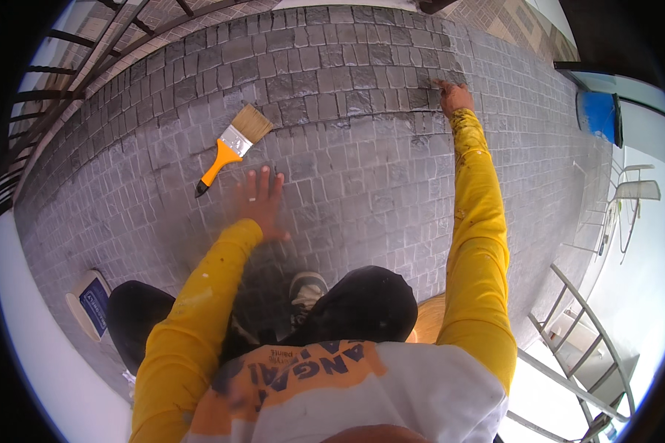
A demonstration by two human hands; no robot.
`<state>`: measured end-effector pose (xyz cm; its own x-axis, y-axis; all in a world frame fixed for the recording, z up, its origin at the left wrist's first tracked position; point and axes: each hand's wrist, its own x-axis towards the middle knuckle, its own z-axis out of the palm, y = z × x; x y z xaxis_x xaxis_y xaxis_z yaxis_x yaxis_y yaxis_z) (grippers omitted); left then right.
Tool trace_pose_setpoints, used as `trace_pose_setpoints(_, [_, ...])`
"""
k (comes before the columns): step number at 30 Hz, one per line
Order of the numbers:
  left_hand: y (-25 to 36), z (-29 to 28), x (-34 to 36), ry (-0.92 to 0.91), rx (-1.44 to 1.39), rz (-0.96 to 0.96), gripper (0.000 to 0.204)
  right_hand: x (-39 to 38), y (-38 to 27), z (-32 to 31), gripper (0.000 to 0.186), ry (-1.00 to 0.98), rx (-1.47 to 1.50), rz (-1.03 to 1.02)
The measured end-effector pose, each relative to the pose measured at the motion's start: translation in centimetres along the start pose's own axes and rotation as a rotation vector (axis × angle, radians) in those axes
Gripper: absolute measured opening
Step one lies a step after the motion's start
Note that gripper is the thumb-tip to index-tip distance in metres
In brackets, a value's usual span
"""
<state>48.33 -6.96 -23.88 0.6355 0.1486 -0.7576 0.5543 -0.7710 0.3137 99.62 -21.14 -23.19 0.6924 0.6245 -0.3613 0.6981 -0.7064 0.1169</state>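
Observation:
My left hand (pixel 262 207) lies flat on the grey cobble-patterned floor (pixel 347 184), fingers spread, with nothing in it; a slight blur hazes that area. Just above it lies a wide paintbrush (pixel 222 159) with an orange handle, pale bristles and metal band. At the upper right, my right hand (pixel 454 96) reaches to a darker band of the floor where the stones look wet or freshly coated. Its fingers are bent together at a joint between stones; what they hold, if anything, is too small to make out.
A dark railing (pixel 66 94) runs along the upper left. A white board or lid (pixel 92 303) lies at lower left. On the right stand a blue bin (pixel 597 117), a metal chair (pixel 635 190) and metal ladder-like frames (pixel 584 347). A round wooden object (pixel 428 317) shows behind my right knee.

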Motion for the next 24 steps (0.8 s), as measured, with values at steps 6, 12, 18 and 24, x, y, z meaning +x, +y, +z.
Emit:
trace_pose_setpoints(6, [0.0, -0.1, 0.0, 0.003, 0.01, -0.012, 0.143, 0.0, -3.8, -3.7, 0.033, -0.045, 0.263, -0.183])
trace_pose_setpoints(12, [0.1, -0.4, -0.3, 0.022, 0.01, -0.007, 0.141, -0.2, -10.5, -3.9, 0.033, -0.037, 0.124, -0.263])
trace_pose_setpoints(18, [0.4, -1.1, -0.7, 0.003, 0.037, -0.024, 0.136, -0.6, -11.9, -3.2, 0.037, -0.013, 0.038, -0.248])
trace_pose_setpoints(24, [0.7, -1.5, -0.8, -0.01, 0.04, -0.029, 0.136, -1.2, -11.7, -3.3, 0.038, 0.029, 0.004, -0.298])
